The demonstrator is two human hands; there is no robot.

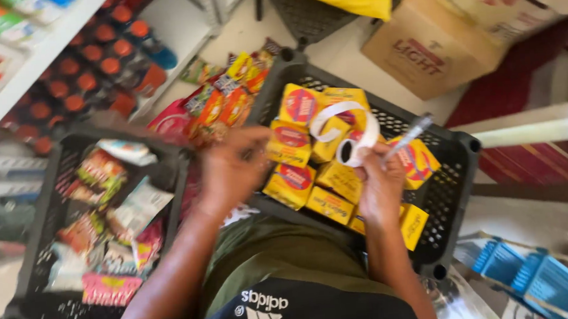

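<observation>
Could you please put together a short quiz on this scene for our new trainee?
1. True or false: the right hand holds a white tape roll and a pen.
2. What colour are the boxes in the black crate under the hands?
3. The left hand is: A) gripping a bottle, B) raised over the crates, its grip unclear.

Key: 1 true; 2 yellow; 3 B.

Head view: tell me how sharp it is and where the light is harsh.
Head view: motion blur smears nearly everything; the left hand and right hand are soft-edged, as are the white tape roll and pen in the right hand. The yellow packets in the black crate show no crisp edges. Bright daylight washes out the floor at the top.
</observation>
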